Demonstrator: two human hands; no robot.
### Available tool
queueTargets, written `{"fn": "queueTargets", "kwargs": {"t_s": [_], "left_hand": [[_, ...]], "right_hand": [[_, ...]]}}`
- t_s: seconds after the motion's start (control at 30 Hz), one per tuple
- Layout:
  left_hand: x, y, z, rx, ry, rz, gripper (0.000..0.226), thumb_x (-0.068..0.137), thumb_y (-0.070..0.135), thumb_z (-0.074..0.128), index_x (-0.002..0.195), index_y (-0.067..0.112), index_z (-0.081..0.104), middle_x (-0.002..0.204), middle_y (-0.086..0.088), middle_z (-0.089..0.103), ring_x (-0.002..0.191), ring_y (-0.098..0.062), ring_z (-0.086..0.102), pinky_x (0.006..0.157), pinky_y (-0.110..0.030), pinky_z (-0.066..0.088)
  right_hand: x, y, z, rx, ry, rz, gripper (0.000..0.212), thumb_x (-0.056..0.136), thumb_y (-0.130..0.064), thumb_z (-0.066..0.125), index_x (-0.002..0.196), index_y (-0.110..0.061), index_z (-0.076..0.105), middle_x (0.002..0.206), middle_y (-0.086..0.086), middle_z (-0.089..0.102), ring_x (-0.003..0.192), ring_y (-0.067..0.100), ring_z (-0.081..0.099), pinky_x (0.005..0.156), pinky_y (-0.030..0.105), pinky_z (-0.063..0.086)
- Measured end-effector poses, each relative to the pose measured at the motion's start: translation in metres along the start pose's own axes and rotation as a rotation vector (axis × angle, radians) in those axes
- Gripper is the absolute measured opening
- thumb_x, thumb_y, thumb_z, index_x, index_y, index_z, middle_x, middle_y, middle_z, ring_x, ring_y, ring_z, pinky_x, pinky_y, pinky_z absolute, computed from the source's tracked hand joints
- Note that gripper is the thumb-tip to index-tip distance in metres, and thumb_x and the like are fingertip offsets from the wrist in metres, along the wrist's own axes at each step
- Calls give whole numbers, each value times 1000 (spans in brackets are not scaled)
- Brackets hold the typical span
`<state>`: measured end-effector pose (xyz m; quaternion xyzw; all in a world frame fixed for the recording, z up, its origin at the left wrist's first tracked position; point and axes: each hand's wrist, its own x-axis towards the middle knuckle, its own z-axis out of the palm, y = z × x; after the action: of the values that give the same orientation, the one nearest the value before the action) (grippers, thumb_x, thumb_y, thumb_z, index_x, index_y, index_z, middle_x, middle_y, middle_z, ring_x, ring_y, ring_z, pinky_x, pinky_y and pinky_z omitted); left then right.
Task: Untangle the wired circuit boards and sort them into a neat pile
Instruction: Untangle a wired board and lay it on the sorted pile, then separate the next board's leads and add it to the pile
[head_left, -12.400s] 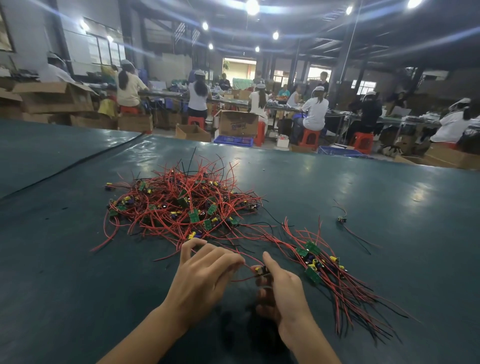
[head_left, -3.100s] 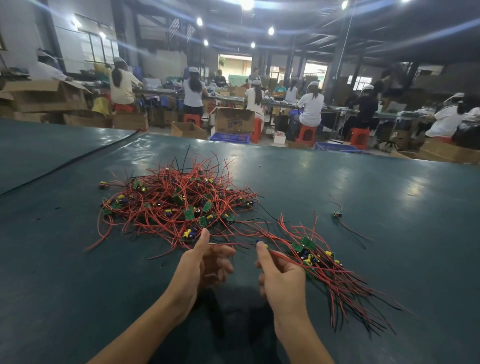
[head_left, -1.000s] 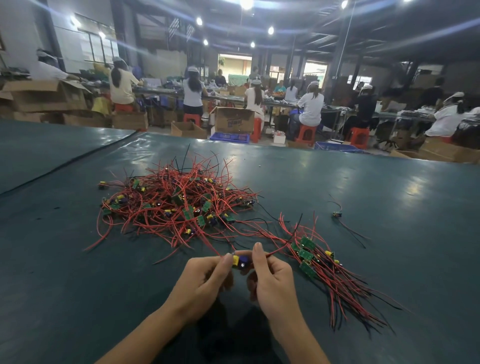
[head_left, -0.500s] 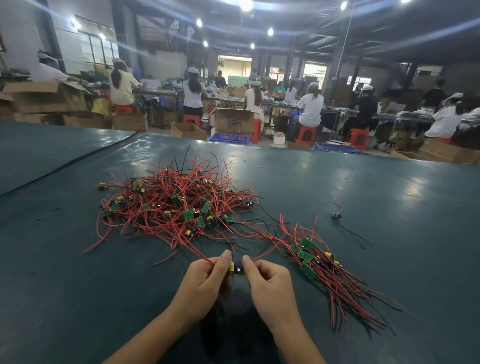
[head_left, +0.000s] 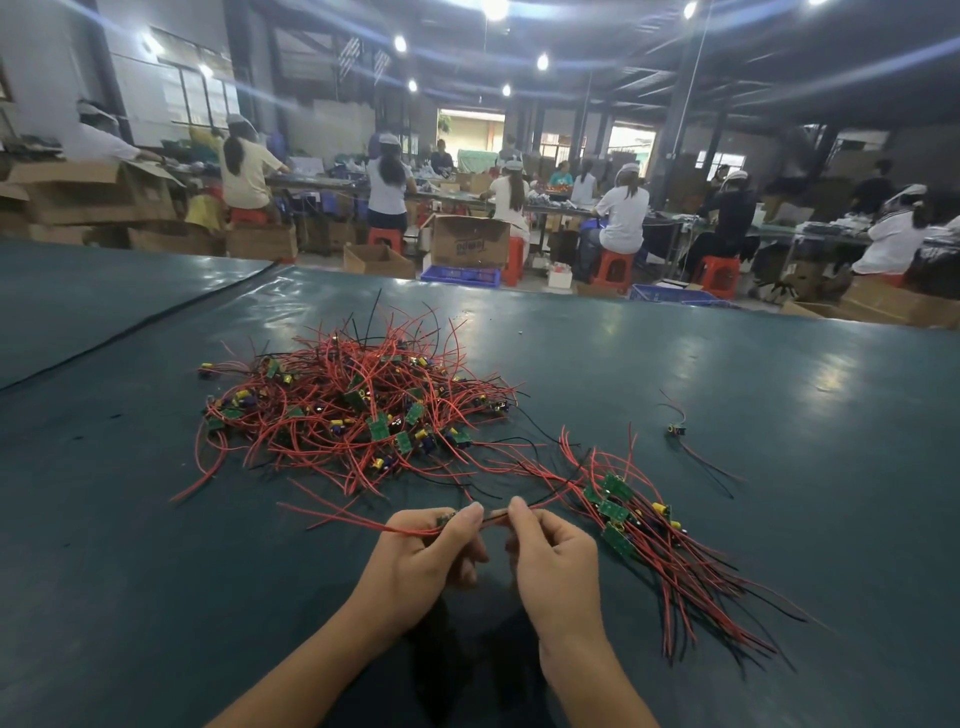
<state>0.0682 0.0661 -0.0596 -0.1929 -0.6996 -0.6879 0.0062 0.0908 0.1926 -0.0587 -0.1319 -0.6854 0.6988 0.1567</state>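
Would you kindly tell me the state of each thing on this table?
left hand: pinches the wired board
right hand: pinches the same board's wire
wired board: held between both hands
tangled heap: knotted, untouched
sorted pile: wires roughly aligned
stray board: lying alone

No lettering is legible. The open cardboard box (head_left: 470, 241) on the floor carries a dark printed mark, too blurred to read.
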Motion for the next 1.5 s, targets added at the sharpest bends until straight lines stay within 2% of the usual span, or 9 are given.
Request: {"fn": "queueTargets", "kwargs": {"t_s": [0.13,0.3,0.47,0.67,0.87,1.0,1.13,1.4,1.5], "left_hand": [[1,0,-1,-24,-1,-14,43,89,35,55,56,10,67,51,-10,58,48,-15,57,51,-18,45],[3,3,-5,-50,8,-35,47,90,41,59,55,12,69,49,-6,58,48,-15,57,50,-20,45],[0,4,0,-62,-28,-34,43,90,40,57,60,11,70,52,-7,60,49,-14,57,51,-20,45],[-2,6,-3,-84,5,-37,42,83,43,54,69,7,71,61,-12,64,57,-23,57,54,-27,47],[-2,7,-3,-70,-50,-51,45,88,35,53,72,-5,66,64,-8,66,60,-16,61,57,-22,47],[-1,11,-1,-43,-68,-63,48,93,37,52,54,11,64,51,-9,61,47,-16,57,52,-20,46],[1,11,-4,-63,-66,-62,49,91,38,55,51,11,63,49,-10,59,46,-18,56,51,-23,48],[3,3,-13,-116,71,-162,37,69,52,67,73,15,75,62,-7,67,54,-14,54,53,-22,46],[6,3,-15,-332,159,-240,26,62,42,74,72,18,76,69,-6,68,50,-10,50,48,-20,42]], "right_hand": [[11,-3,-7,80,109,95,31,92,-26,62,64,-25,76,49,-11,54,52,9,43,53,27,35],[28,-7,-27,254,259,145,32,90,-20,65,60,-17,75,51,-9,58,37,4,37,35,19,32],[28,-10,-29,374,300,95,31,92,-18,62,64,-14,74,52,-8,56,37,4,32,34,18,29],[2,-7,-6,125,21,44,28,87,-38,67,66,-20,74,53,-9,57,46,4,43,46,21,37],[-16,0,17,62,-127,-38,36,95,-29,57,74,-3,71,67,24,63,62,18,56,61,34,51],[2,-2,2,141,68,66,29,95,-28,58,73,-25,78,56,1,41,49,12,39,46,27,36],[21,-8,-22,333,246,111,36,96,-21,57,66,-17,76,47,-11,37,35,3,24,35,17,23],[14,-11,-18,355,222,-33,34,97,-28,55,73,-18,77,52,-11,39,39,4,26,36,18,24],[13,-12,-21,359,204,-43,33,97,-26,56,73,-17,77,52,-9,40,40,5,25,36,18,24]]}}
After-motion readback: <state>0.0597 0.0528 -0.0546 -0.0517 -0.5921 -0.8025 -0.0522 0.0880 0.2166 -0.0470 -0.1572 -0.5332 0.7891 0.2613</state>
